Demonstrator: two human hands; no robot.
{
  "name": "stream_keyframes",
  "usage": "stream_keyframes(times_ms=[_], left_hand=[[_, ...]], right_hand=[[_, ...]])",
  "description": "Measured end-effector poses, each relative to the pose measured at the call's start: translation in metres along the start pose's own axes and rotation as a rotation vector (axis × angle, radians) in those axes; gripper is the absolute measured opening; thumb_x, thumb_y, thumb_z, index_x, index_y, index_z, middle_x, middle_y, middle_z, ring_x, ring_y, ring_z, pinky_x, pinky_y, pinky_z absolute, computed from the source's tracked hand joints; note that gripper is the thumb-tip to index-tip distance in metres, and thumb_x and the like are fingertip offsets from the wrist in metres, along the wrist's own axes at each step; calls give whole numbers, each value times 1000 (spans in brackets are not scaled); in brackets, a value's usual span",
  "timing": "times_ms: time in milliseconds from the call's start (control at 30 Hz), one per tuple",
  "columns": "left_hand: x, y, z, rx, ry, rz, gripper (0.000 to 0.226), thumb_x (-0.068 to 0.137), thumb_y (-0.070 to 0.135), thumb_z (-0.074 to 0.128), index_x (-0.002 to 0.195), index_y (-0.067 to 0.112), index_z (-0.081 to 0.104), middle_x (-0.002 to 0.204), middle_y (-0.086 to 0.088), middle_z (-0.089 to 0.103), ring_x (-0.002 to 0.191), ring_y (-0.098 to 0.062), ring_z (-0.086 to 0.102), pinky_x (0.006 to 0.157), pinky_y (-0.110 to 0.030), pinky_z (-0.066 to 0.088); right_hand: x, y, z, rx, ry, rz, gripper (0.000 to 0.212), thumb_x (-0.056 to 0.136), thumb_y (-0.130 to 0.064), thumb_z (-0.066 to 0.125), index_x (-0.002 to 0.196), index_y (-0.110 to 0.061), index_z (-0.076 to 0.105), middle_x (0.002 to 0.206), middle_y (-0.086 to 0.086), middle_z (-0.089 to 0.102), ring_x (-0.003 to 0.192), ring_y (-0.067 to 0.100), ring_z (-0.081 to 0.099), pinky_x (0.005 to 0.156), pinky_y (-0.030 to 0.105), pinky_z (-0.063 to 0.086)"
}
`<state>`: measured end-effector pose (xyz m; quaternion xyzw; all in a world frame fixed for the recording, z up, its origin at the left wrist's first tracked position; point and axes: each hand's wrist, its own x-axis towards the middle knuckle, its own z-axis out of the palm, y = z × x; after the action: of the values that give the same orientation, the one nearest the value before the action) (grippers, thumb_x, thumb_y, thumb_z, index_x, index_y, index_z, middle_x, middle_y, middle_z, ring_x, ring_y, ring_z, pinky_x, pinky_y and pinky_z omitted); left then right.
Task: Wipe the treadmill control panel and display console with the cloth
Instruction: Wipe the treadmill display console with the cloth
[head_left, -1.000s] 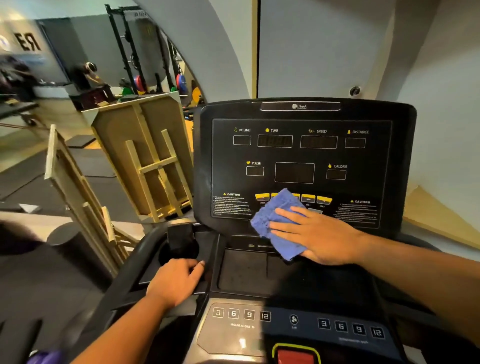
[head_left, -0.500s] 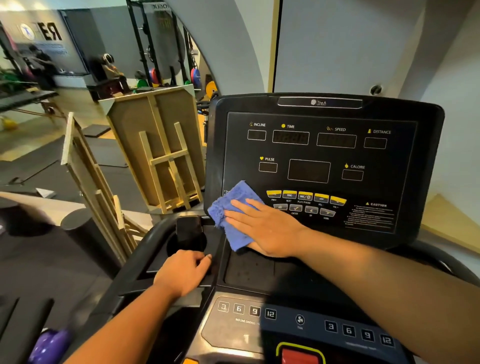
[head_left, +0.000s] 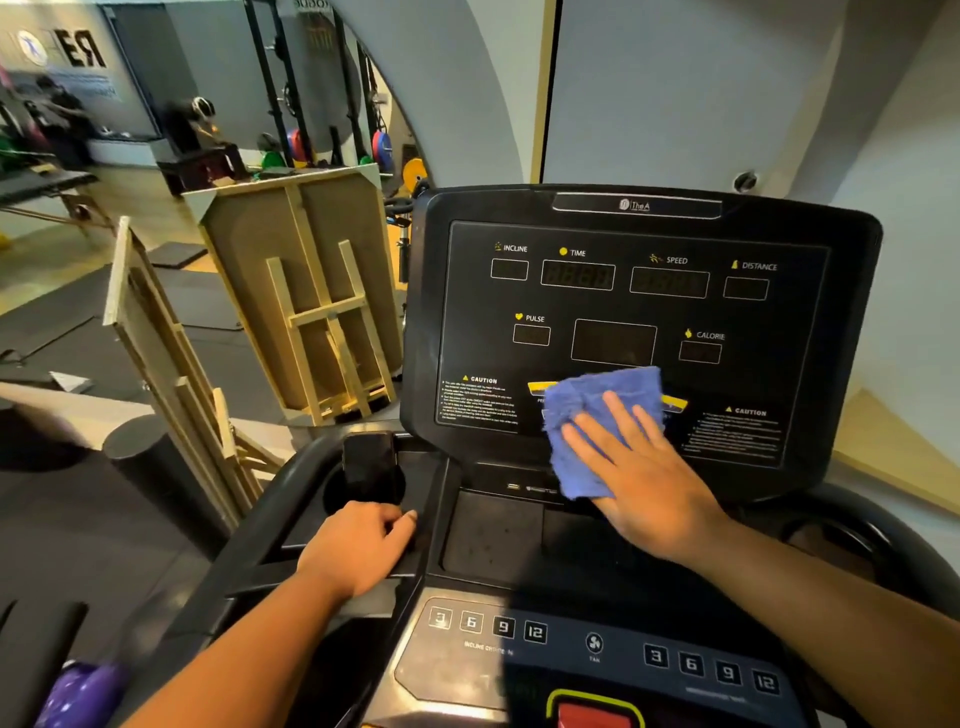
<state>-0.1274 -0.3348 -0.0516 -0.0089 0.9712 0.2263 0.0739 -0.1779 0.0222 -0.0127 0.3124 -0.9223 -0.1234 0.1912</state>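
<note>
The black treadmill display console (head_left: 644, 291) stands upright ahead of me, its readouts dark. My right hand (head_left: 641, 467) lies flat, fingers spread, pressing a blue cloth (head_left: 592, 415) against the console's lower middle, over the row of yellow buttons. The cloth hangs down past the console's bottom edge. Below lies the control panel (head_left: 597, 649) with numbered keys and a fan button. My left hand (head_left: 358, 545) rests curled on the left side tray (head_left: 291, 535) beside the cup holder, holding nothing that I can see.
A dark phone (head_left: 370, 467) stands in the left cup holder. A red stop button (head_left: 592, 714) sits at the bottom edge. Wooden frames (head_left: 306, 301) lean to the left of the treadmill. A purple object (head_left: 78, 696) lies low left. White walls close in behind and right.
My right hand has slid the cloth from the console's lower left corner rightward to the lower middle, covering the yellow buttons. My left hand has stayed on the side tray.
</note>
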Motion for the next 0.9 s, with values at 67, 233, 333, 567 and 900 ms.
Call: stream_keyframes(times_ms=[67,233,333,567,900], left_hand=[[0,1,0,11,-7,-5,42,106,50,41,83,30,70,70,5,72,67,-5,68,66,-23,51],[0,2,-1,71,23,-12,44,105,51,42,82,26,71,71,4,72,68,-7,66,69,-31,52],[-1,3,-1,69,16,-10,45,105,51,42,82,26,72,71,6,72,68,-5,66,68,-30,52],[-4,6,-3,52,22,-9,46,106,50,43,78,27,71,68,6,72,66,-4,66,64,-24,49],[-4,7,-1,50,28,-22,46,105,49,44,74,28,72,70,7,73,69,-6,67,71,-32,54]], right_hand=[[35,-29,5,21,-16,-134,67,98,-49,35,157,-17,28,164,7,24,153,39,8,122,54,9],[32,-32,9,41,-7,-128,65,100,-44,36,157,-15,27,166,6,20,154,31,7,125,47,7],[-24,-3,11,65,-14,-37,66,93,-34,41,155,-13,34,163,7,29,154,28,15,124,45,15],[-118,45,9,179,-18,391,84,82,-24,74,154,-18,31,161,6,33,152,28,19,119,49,26],[-53,20,10,47,-38,17,63,101,-44,37,159,-22,24,166,1,16,155,29,4,125,46,6]])
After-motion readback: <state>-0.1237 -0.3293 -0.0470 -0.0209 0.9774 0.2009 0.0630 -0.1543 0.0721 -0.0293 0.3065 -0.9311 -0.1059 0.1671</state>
